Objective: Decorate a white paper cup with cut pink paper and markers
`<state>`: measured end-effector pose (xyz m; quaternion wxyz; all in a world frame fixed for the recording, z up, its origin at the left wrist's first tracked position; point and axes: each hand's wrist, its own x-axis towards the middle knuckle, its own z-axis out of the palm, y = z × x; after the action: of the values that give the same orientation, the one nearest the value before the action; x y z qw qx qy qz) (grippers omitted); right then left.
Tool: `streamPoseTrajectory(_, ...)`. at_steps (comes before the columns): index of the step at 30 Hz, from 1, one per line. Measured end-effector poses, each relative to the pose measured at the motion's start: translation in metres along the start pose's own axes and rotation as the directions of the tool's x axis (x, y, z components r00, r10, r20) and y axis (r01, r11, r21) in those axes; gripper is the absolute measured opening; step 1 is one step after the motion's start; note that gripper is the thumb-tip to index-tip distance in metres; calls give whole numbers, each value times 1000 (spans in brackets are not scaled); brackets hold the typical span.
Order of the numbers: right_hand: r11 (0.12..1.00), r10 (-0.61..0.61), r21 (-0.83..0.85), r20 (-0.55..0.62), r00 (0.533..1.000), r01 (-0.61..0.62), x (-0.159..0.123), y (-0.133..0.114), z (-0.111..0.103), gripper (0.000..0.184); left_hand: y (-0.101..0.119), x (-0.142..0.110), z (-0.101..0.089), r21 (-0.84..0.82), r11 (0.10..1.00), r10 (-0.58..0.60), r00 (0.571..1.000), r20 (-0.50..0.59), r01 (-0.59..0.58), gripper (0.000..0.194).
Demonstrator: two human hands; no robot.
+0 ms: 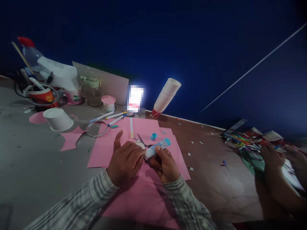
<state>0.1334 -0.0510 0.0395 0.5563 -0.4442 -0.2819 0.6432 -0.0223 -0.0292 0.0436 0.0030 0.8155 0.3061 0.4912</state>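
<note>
My right hand [166, 163] is wrapped round a glue stick [157, 149] with a white and light-blue body, its blue end pointing up and away. My left hand [127, 161] is closed beside it, fingertips pinched together at the glue stick's white end, with one finger raised at the left. Whatever those fingertips hold, if anything, is hidden. Just beyond my hands lie scissors [141, 139], partly covered, and a round white piece [140, 145]. A small blue cap [153, 136] rests on the pink paper [165, 126] under my hands.
Several markers [117, 120], a ring [97, 129] and an upturned white tub [58, 119] lie left. A tilted stack of paper cups [166, 97] leans near the blue wall [192, 57]. Another person's hands [273, 156] work at the right among scattered supplies [247, 137].
</note>
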Motion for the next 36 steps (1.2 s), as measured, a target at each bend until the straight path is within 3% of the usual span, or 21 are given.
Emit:
streamPoseTrajectory(11,999,29,32,62,998,-31,0,1,-3,43,2,3,-3,-82,994,-67,997,37,70,13)
streamPoseTrajectory(14,994,54,88,99,994,-63,-1,-2,-5,42,-1,4,-4,-185,968,-164,985,54,171,14)
streamPoseTrajectory(17,981,60,179,120,991,-81,0,-7,-7,37,-7,3,-4,-302,920,-267,963,-20,249,15)
streamPoseTrajectory(19,970,67,225,133,989,-96,0,-9,-7,35,-11,2,-5,-418,874,-301,952,-62,249,21)
streamPoseTrajectory(22,956,73,270,165,984,-117,2,-11,-6,32,-12,1,-7,-550,810,-265,964,-34,203,27)
streamPoseTrajectory(29,956,8,284,244,970,-80,1,-9,-5,29,-4,7,-9,-554,809,-234,972,5,197,19)
streamPoseTrajectory(36,973,38,208,283,958,-100,1,-6,-9,35,-3,7,-7,-469,817,-311,941,131,336,10)
